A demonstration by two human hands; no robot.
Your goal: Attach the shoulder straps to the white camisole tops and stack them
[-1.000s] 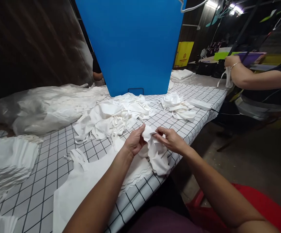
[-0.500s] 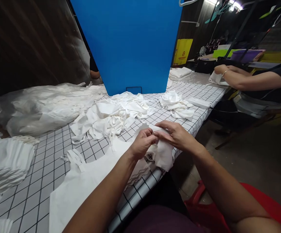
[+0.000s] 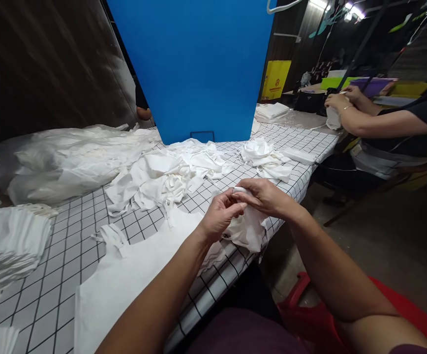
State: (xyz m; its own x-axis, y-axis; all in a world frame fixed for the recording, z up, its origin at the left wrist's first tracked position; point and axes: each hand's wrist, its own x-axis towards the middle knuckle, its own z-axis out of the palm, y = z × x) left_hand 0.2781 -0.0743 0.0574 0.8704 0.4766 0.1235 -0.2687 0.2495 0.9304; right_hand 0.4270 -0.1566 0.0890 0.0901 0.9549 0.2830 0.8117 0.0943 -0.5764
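Both hands meet over the table's near right edge, pinching a piece of white fabric (image 3: pixel 252 228) that hangs down below them. My left hand (image 3: pixel 221 214) is closed on it with thumb and fingertips. My right hand (image 3: pixel 263 196) grips the cloth's upper edge from the other side, its fingers curled over. Under my left forearm lies a flat white garment (image 3: pixel 136 275) with thin straps, spread on the checked tablecloth (image 3: pixel 69 255). Ahead of my hands sits a loose heap of white cloth pieces (image 3: pixel 162 172).
A smaller white pile (image 3: pixel 263 155) lies beyond my right hand. Stacked white pieces (image 3: pixel 10 241) and a plastic bag of cloth (image 3: pixel 69 157) occupy the left. A large blue panel (image 3: pixel 202 69) stands behind. At right, a co-worker (image 3: pixel 379 118) handles white cloth; a red chair (image 3: pixel 309 309) is below.
My hands have shifted slightly up and the cloth's edge has turned within my fingers. My left thumb has moved outward. The co-worker's hands have lifted their cloth.
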